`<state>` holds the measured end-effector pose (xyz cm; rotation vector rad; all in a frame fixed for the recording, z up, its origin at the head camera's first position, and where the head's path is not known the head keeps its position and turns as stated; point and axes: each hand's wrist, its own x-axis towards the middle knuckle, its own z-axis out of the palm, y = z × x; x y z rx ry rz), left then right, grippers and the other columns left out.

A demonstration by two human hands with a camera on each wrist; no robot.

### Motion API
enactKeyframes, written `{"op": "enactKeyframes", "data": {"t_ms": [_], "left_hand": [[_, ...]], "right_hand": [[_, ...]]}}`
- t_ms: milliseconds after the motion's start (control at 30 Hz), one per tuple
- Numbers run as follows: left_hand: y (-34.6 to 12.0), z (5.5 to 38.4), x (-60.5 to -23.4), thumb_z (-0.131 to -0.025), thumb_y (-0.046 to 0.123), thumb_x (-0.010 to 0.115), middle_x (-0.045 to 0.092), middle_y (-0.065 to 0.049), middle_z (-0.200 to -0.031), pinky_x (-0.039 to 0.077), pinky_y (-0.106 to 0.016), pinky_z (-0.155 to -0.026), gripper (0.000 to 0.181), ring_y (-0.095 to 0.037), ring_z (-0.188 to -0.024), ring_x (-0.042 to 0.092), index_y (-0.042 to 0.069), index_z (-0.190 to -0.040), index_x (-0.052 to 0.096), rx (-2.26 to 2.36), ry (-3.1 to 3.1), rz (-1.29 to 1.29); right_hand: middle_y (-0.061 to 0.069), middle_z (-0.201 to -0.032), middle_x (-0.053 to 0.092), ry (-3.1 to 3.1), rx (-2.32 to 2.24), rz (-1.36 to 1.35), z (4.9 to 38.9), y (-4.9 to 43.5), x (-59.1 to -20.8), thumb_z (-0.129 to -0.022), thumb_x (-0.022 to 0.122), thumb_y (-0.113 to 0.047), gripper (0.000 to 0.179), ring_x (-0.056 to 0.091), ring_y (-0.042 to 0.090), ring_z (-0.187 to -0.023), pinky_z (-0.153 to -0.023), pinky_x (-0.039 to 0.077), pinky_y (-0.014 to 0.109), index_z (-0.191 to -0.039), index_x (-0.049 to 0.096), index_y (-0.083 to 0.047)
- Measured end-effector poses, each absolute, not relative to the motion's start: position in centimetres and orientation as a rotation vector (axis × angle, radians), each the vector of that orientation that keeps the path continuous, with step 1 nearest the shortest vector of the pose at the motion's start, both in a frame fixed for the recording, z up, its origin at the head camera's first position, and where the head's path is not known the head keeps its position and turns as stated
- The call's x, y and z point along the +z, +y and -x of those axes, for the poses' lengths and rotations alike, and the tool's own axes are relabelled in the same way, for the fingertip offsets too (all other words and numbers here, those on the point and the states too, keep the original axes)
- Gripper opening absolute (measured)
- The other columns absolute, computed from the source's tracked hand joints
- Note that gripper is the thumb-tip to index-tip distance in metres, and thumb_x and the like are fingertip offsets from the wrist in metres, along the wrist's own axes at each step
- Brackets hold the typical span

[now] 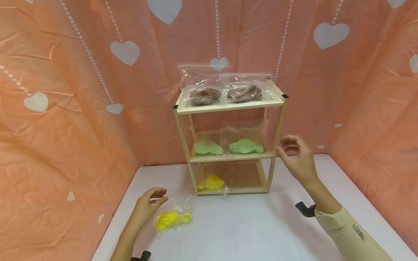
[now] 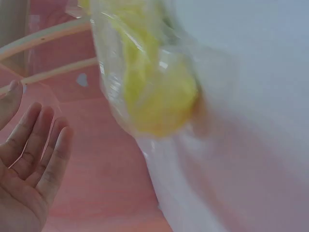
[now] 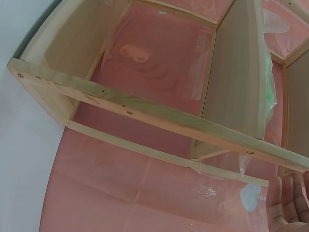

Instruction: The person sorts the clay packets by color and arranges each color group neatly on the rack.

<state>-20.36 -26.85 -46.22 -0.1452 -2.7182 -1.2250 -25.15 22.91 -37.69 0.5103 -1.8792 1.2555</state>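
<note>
A clear zip bag with a bright yellow soft lump lies on the table, left of and in front of a small wooden shelf rack. My left hand is just beside that bag, fingers loosely bent and the palm bare. Seen from the left wrist, the hand is spread apart from the bagged yellow lump. At the rack's right side is my right hand, loosely curved, fingertips right at the upright. The right wrist view catches only part of this hand by the wooden post.
Two bagged brown lumps sit on the top shelf. Bagged pale green lumps occupy the middle one, and another bagged yellow lump lies at the bottom left. Pink cloth with white hearts surrounds the white table.
</note>
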Motion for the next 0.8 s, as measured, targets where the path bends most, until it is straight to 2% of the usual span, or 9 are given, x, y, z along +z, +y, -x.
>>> {"op": "enactKeyframes", "data": {"t_ms": [267, 633, 800], "left_hand": [[-28.2, 18.6, -47.4, -0.098, 0.014, 0.081, 0.075, -0.01, -0.119, 0.062, -0.039, -0.096, 0.028, -0.026, -0.109, 0.071, 0.003, -0.123, 0.073, -1.141, -2.801, 0.13], [-29.0, 17.6, -48.7, -0.093, 0.022, 0.087, 0.072, -0.004, -0.12, 0.061, -0.044, -0.096, 0.036, -0.023, -0.109, 0.069, 0.008, -0.121, 0.072, -1.138, -2.95, 0.14], [-29.4, 17.5, -49.2, -0.089, 0.02, 0.09, 0.07, -0.007, -0.124, 0.06, -0.045, -0.097, 0.044, -0.024, -0.11, 0.068, 0.006, -0.126, 0.07, -1.162, -2.971, 0.188]], "right_hand": [[0.019, -0.112, 0.069, -1.9, 1.31, -0.493, 26.7, 23.3, -38.3, -0.09, 0.079, 0.013, 0.038, 0.062, -0.002, -0.094, -0.081, 0.052, 0.005, -0.126, 0.067, 0.011], [-0.001, -0.108, 0.068, -1.961, 1.361, -0.443, 27.4, 23.1, -38.3, -0.099, 0.073, 0.005, 0.025, 0.064, -0.003, -0.097, -0.089, 0.051, 0.008, -0.124, 0.071, 0.01], [0.0, -0.109, 0.07, -1.987, 1.371, -0.438, 27.5, 23.2, -38.3, -0.1, 0.074, 0.003, 0.026, 0.064, -0.004, -0.1, -0.091, 0.05, 0.007, -0.125, 0.072, 0.008]]}}
